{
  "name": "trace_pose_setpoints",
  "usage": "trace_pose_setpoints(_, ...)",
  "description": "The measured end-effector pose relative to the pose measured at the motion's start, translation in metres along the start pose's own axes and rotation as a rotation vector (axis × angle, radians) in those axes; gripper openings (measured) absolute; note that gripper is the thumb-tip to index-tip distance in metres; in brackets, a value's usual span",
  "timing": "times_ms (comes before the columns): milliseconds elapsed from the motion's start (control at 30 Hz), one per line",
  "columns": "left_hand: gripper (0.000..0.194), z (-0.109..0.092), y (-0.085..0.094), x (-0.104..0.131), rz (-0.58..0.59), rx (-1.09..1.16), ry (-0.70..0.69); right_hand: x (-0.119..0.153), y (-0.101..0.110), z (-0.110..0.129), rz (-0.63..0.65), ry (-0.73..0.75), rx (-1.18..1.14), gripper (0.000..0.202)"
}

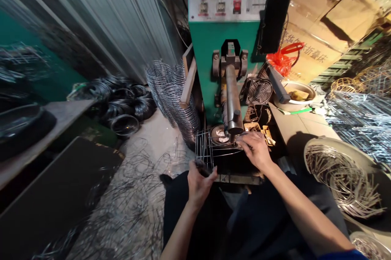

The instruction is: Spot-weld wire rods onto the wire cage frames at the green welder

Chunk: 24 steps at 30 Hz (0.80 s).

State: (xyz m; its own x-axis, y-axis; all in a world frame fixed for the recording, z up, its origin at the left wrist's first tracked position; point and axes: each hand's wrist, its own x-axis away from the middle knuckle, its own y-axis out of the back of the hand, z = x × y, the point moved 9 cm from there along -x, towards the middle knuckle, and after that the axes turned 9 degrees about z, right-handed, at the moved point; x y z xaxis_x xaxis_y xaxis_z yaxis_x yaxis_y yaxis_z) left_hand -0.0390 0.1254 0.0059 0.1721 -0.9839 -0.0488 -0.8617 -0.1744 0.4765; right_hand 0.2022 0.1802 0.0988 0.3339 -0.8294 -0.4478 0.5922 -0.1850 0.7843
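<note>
A green spot welding machine (207, 68) stands in front of me, its thick metal arm (234, 97) reaching toward me. Beneath the arm's tip lies a small wire frame (204, 146) of thin crossed rods. My left hand (200, 180) is closed around the near left end of this frame. Right beside the arm's tip, my right hand (255, 149) has its fingers pinched together at the frame's right side. Whatever lies between those fingertips is too small and covered to make out. A round dish (215, 141) with white scraps sits behind the frame.
Stacked wire rings (183, 97) stand left of the machine, and loose wires (128, 195) litter the floor. To my right is a basin (311, 146) of bent metal strips, with a pile of wire racks (363, 117) behind it. A dark panel (61, 195) leans at left.
</note>
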Motion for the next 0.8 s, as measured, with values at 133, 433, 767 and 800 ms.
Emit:
trace_pose_setpoints(133, 0.046, -0.003, 0.0, -0.002, 0.024, 0.024, -0.007, 0.003, 0.007, -0.002, 0.013, -0.031, -0.185, 0.019)
trace_pose_setpoints(433, 0.045, 0.004, 0.004, 0.054, 0.354, 0.543, 0.165, 0.094, 0.006, -0.094, 0.202, -0.548, -0.52, 0.041)
trace_pose_setpoints(767, 0.096, 0.019, -0.033, 0.078, 0.722, 1.209, 0.357, 0.198, -0.099, -0.013, 0.231, -0.938, -1.438, 0.053)
trace_pose_setpoints(800, 0.1, 0.028, -0.038, 0.085, 0.674, 1.219, 0.359, 0.207, -0.104, -0.01, 0.151, -1.002, -1.505, 0.054)
